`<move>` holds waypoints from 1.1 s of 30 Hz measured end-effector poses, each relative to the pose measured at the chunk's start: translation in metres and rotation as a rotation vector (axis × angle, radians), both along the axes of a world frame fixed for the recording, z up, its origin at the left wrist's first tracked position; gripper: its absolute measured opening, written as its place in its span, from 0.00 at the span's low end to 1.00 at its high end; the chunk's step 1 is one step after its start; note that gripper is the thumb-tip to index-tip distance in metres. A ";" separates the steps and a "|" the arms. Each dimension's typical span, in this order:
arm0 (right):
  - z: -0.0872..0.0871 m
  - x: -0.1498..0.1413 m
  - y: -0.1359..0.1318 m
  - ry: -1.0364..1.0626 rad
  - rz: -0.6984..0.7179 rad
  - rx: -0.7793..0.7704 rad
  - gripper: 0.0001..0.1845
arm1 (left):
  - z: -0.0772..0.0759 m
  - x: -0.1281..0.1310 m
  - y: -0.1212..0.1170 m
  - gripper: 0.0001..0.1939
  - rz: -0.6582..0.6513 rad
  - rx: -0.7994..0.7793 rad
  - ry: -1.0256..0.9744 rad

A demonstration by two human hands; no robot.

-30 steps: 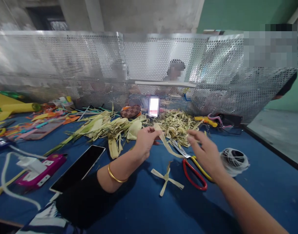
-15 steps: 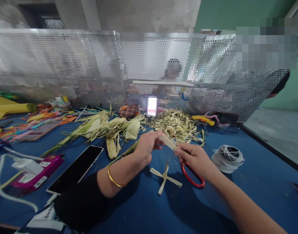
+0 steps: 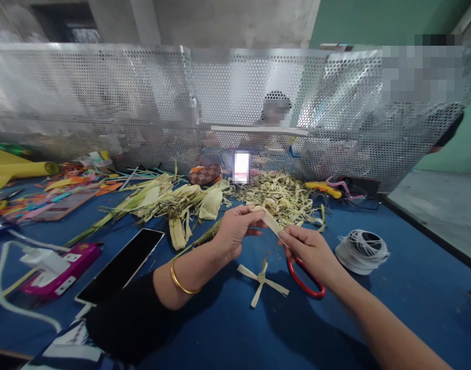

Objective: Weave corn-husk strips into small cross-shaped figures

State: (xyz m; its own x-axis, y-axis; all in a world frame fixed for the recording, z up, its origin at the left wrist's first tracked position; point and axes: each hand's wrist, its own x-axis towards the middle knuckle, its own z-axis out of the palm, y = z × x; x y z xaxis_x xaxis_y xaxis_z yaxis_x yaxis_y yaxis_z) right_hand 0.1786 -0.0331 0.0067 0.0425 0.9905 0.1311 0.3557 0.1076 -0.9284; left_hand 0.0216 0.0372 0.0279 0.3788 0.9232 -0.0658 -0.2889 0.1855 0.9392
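Left hand [image 3: 235,231] and right hand [image 3: 307,251] pinch one pale strip [image 3: 271,222]

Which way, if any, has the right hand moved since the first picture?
Yes: judged against the four-armed cross, the right hand has come left and lower in the view, and now pinches the pale strip.

Matt papery strip [image 3: 272,222], glossy plastic scissor handle [image 3: 315,294]
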 end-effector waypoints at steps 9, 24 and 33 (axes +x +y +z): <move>-0.003 0.002 0.000 -0.060 0.036 0.018 0.18 | -0.002 0.001 0.003 0.10 0.077 -0.019 -0.022; 0.002 0.000 -0.002 -0.179 -0.063 0.136 0.14 | -0.009 0.004 0.004 0.11 0.107 0.060 -0.003; 0.002 -0.009 -0.002 -0.151 -0.203 0.200 0.15 | -0.016 0.011 -0.008 0.08 -0.003 0.112 0.065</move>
State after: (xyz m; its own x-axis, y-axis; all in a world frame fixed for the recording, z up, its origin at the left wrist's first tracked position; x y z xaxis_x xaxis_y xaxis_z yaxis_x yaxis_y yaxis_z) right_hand 0.1698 -0.0355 0.0091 0.2021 0.9177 0.3420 0.5210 0.1949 -0.8310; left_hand 0.0330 0.0290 0.0123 0.3796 0.9251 0.0136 -0.2267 0.0787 0.9708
